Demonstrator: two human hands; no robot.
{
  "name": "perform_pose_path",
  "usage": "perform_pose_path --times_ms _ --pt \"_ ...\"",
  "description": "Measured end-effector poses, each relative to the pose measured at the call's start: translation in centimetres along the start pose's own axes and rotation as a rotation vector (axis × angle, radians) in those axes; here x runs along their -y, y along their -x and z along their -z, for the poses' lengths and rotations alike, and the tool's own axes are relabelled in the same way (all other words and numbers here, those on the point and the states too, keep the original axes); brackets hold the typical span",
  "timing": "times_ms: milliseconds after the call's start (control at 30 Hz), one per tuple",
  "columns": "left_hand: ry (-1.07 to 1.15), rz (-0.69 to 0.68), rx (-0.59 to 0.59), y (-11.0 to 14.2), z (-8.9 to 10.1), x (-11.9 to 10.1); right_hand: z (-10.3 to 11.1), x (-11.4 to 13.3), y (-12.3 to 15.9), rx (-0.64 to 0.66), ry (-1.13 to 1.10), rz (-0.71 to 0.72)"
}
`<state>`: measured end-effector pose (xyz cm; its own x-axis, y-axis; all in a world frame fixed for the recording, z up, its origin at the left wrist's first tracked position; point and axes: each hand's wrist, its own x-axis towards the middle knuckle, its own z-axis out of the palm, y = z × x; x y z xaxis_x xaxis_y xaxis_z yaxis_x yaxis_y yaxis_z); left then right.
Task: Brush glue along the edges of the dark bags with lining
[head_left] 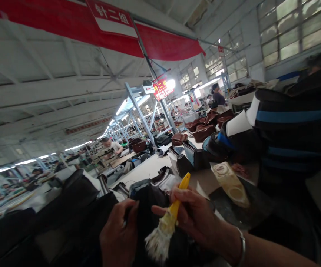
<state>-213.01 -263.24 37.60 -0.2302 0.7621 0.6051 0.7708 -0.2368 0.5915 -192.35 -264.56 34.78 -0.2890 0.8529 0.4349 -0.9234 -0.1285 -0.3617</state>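
Right hand (pixel 195 218) around yellow-handled brush (pixel 177 204)

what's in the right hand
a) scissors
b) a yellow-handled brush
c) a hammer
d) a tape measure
B: the right hand pinches a yellow-handled brush between thumb and fingers, its pale bristles pointing down.

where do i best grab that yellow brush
Take the yellow handle of the brush from above, at its free upper end past the right hand: it is slim, bare and tilts up, while the lower end splays into pale bristles.
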Motion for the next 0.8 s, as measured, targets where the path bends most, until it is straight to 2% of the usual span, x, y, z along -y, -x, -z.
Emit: perform_pose_path --times_ms 100,233,333,400,467,567,700,733,800 --pt "-0.068 -0.089 0.092 0.4 0.5 -0.2 -0.1 -1.2 -0.5 0.034 -0.012 -0.001" --pt "-0.195 -0.014 0.129 0.5 0.5 -1.9 0.8 -3.5 -1.5 0.008 -0.139 -0.061" --pt "-0.28 0.003 0.156 0.3 0.0 -2.4 1.4 -5.7 -1.4 0.009 -0.208 -0.132" --pt "-0.247 0.017 0.177 0.2 -0.2 -1.9 1.4 -6.4 -1.0 -0.008 -0.204 -0.195" --pt "-0.129 0.039 0.21 0.2 -0.1 -1.2 1.0 -5.8 -0.6 -0.04 -0.156 -0.214" --pt "0.094 0.077 0.305 0.4 0.3 -0.5 0.0 -2.4 -1.1 -0.079 0.02 -0.061" --pt "0.212 0.124 0.397 0.4 0.5 -0.6 -1.0 1.7 -3.2 -0.197 0.495 0.368" --pt "0.227 0.129 0.405 0.3 0.4 -0.7 -1.1 2.0 -3.7 -0.182 0.629 0.431" --pt "0.254 0.125 0.41 0.2 0.2 -0.9 -1.2 1.9 -4.6 -0.036 0.917 0.507"
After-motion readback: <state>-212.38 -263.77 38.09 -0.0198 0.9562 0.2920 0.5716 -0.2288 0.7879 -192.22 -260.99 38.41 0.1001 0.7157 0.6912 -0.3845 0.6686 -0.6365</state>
